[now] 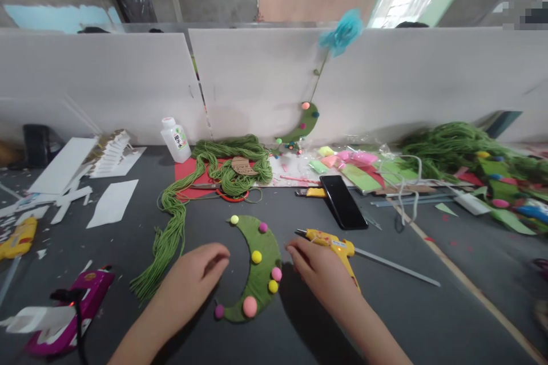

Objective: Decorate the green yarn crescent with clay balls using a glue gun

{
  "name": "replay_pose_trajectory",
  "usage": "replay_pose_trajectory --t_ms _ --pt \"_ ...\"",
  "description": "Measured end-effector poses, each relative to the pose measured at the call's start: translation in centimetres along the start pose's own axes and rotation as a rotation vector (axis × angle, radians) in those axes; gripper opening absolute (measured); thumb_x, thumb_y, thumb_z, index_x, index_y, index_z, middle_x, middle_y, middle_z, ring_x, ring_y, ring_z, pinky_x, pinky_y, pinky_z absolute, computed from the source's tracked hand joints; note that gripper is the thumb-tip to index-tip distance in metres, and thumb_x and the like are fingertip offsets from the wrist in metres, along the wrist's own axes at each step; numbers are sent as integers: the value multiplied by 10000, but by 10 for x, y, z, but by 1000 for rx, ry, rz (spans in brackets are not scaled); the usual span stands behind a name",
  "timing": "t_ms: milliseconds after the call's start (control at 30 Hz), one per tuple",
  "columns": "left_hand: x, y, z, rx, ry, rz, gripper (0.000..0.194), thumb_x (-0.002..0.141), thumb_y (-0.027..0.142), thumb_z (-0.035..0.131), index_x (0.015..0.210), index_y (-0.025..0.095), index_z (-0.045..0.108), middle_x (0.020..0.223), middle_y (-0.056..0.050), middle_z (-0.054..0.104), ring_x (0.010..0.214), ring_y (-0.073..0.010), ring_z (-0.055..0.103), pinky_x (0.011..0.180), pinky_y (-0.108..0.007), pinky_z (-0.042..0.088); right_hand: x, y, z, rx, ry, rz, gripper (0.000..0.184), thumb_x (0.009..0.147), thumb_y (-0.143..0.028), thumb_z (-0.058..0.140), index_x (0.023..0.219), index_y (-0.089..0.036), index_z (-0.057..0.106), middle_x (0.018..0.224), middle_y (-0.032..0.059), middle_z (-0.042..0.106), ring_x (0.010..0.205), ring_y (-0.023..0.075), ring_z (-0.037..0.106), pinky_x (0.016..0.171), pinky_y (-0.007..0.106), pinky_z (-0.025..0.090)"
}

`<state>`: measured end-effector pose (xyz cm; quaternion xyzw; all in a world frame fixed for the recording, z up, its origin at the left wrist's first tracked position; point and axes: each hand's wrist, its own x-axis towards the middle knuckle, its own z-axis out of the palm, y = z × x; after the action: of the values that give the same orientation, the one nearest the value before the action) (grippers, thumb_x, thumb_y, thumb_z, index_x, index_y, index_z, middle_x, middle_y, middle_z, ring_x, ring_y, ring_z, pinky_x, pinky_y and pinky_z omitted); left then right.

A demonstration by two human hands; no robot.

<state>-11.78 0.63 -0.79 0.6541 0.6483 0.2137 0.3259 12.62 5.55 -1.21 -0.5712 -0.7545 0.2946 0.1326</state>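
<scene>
A green felt crescent moon (269, 256) lies flat on the dark table between my hands, dotted with coloured pom-poms such as a large salmon one (250, 306) and a yellow one (256, 256). A purple pom-pom (219, 312) sits at its lower tip. My left hand (192, 276) hovers by the inner side of the crescent, fingers loosely bent, thumb slightly apart, holding nothing visible. On the outer side, my right hand (319, 265) is likewise loosely curled and not touching the crescent. Partly behind that hand lies a yellow hot glue gun (338, 245) with a glue stick (398, 267).
Green yarn (171, 228) trails over red felt, near scissors (233, 195) and a white bottle (176, 141). A black phone (343, 202) rests beside a yellow cutter (311, 192). Another decorated crescent (310, 121) stands against the white partition (257, 80). A magenta device (72, 311) lies left.
</scene>
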Motion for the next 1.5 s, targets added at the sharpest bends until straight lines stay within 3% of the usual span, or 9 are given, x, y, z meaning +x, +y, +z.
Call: replay_pose_trajectory --t_ms 133,233,367,533,700,833,1000,1267,1500 --pt "-26 -25 26 254 31 543 265 853 124 440 1006 254 614 1051 -8 700 1036 -160 611 970 -294 437 -27 1 22 -39 19 -504 263 854 -102 419 922 -219 645 952 37 709 966 198 594 867 326 432" --pt "-31 -49 51 378 118 850 375 794 74 436 1078 258 598 1002 0 716 1064 -175 595 1080 -380 351 -37 13 51 -147 164 -802 228 884 -127 475 1001 -233 640 1024 -3 720 1108 180 539 1096 376 260" --pt "-30 -65 78 426 217 856 277 858 119 415 1003 239 619 925 -10 716 1087 -179 578 1127 -427 266 -37 30 76 -321 184 -846 227 920 -217 491 1096 -195 632 1091 34 706 1208 202 480 1135 411 225" --pt "-27 -68 95 326 381 872 310 903 122 350 884 228 640 788 9 701 995 -139 605 1144 -382 224 -34 34 81 -325 189 -878 228 930 -210 470 1065 -164 648 1070 34 714 1179 193 502 1156 391 192" --pt "-29 -70 88 340 238 827 292 859 114 379 921 238 636 869 -23 716 1064 -168 597 1117 -412 299 -32 24 67 -212 124 -817 231 931 -195 452 1062 -189 642 1058 29 712 1195 192 503 1160 399 198" --pt "-32 -57 64 372 82 814 387 736 56 410 1003 241 621 969 -38 722 1101 -203 587 1096 -454 332 -23 13 55 -181 95 -764 265 923 -135 427 1076 -196 634 1104 39 698 1232 201 481 1158 431 202" --pt "-34 -31 21 340 41 599 392 753 15 401 985 230 633 1053 -27 710 1114 -168 586 1101 -389 342 -10 11 58 -250 104 -877 228 884 -150 478 1038 -193 640 1060 41 716 1174 248 541 1111 461 288" --pt "-22 -56 -14 402 246 -187 268 926 219 354 987 210 615 1046 -61 669 1007 -170 609 897 -295 461 9 4 35 -276 224 -911 274 791 -98 568 1021 -242 611 1011 -8 736 970 190 651 1045 364 318" --pt "-4 -60 -10 514 239 -315 154 830 149 464 736 163 586 836 -103 628 846 -260 609 737 -353 429 18 -25 20 -217 100 -852 255 825 -80 498 968 -239 639 954 21 729 940 199 638 1011 404 360"
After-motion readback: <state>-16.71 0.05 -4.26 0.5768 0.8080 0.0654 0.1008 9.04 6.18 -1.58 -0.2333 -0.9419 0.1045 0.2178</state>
